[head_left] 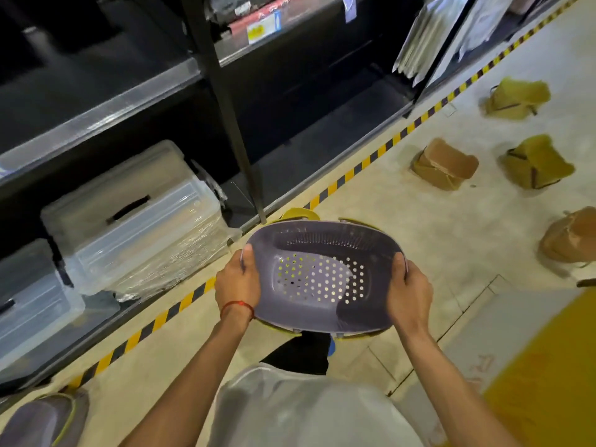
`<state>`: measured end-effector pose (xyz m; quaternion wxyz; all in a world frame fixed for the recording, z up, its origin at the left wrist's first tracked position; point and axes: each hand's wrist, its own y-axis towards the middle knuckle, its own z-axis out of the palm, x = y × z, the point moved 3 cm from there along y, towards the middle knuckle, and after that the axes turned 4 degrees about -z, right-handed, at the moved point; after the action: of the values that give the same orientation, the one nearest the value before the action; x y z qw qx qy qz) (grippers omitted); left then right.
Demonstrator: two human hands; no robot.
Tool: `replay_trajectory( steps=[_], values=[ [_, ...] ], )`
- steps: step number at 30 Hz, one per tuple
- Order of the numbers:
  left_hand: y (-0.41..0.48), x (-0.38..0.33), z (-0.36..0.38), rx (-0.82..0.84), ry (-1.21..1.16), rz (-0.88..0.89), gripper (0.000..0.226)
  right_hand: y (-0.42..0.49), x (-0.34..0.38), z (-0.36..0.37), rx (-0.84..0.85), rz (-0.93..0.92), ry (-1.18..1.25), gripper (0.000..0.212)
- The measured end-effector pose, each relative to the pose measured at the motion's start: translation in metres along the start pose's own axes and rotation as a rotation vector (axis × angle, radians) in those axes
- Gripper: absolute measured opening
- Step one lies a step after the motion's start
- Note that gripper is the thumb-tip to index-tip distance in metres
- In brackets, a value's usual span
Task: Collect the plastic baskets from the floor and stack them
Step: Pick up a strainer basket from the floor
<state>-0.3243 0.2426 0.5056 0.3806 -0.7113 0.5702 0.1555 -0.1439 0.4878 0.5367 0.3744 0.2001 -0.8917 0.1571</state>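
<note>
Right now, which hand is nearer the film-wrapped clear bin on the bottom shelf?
Left. The left hand grips the purple basket on the side toward the clear bin; the right hand grips its opposite rim, farther off.

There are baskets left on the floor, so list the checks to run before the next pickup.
1. Left hand grips purple basket rim: ok.
2. Right hand grips opposite rim: ok.
3. Purple basket fully seated in yellow basket beneath: cannot tell.
4. Purple basket free to take another: ok, nothing inside.
5. All baskets collected: not ok; brown basket and others lie overturned on the floor.
</note>
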Motion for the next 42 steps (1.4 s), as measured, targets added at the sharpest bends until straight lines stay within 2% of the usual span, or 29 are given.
replay_trajectory(
  steps=[3, 9, 17, 24, 31, 33, 38, 42],
  values=[
    [0.018, -0.029, 0.025, -0.026, 0.01, -0.07, 0.063, 0.047, 0.009, -0.002, 0.004, 0.019, -0.023, 0.049],
    [0.044, -0.082, 0.059, -0.064, -0.025, -0.145, 0.059, 0.143, 0.035, 0.0, 0.083, -0.051, -0.038, 0.047],
    [0.04, -0.115, 0.099, -0.284, -0.098, -0.347, 0.057, 0.25, 0.05, 0.026, 0.298, -0.209, -0.04, 0.049],
    [-0.026, -0.144, 0.152, -0.523, -0.163, -0.586, 0.054, 0.33, 0.064, 0.035, 0.566, -0.429, -0.083, 0.041],
    [-0.075, -0.132, 0.191, -0.675, -0.292, -0.835, 0.057, 0.342, 0.083, 0.067, 0.796, -0.589, -0.168, 0.039],
    [-0.078, -0.123, 0.197, -0.707, -0.335, -0.894, 0.056, 0.336, 0.084, 0.081, 0.841, -0.643, -0.179, 0.045],
    [-0.07, -0.097, 0.212, -0.732, -0.396, -1.018, 0.052, 0.324, 0.08, 0.12, 0.881, -0.722, -0.261, 0.049],
    [-0.048, -0.073, 0.231, -0.741, -0.405, -1.062, 0.052, 0.326, 0.064, 0.161, 0.85, -0.745, -0.249, 0.041]
  ],
)
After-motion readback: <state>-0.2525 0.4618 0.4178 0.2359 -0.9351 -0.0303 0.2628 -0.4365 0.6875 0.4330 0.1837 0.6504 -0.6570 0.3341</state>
